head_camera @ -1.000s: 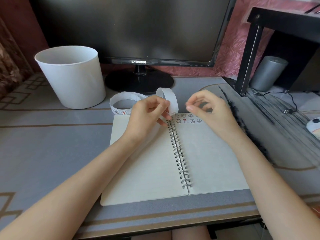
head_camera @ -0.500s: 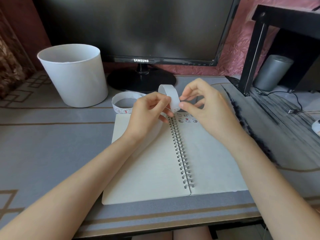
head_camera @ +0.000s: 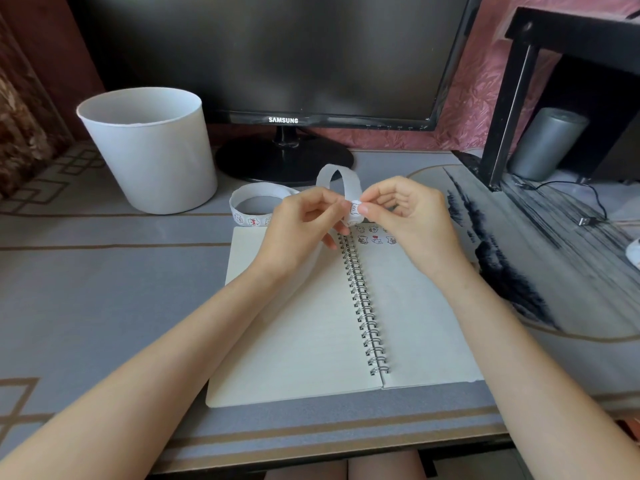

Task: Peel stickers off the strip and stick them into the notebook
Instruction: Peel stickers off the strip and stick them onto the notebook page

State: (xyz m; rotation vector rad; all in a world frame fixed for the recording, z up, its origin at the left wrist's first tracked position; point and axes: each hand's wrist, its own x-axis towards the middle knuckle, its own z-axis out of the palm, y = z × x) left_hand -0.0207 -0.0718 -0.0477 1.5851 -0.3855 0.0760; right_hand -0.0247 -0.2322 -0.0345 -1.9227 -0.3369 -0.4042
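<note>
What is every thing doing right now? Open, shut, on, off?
Notebook, open, flat on the table.
Sticker strip, curled, held up by the left hand.
Sticker, on the strip's end, pinched by the right hand.
Stuck stickers, in rows atop the right page.
Monitor, screen dark.
White bucket, upright.

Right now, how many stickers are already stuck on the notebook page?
6 stickers in view, on the notebook's right page near the spiral: three in an upper row, three below. The right hand overlaps them, so more may be hidden.
</note>
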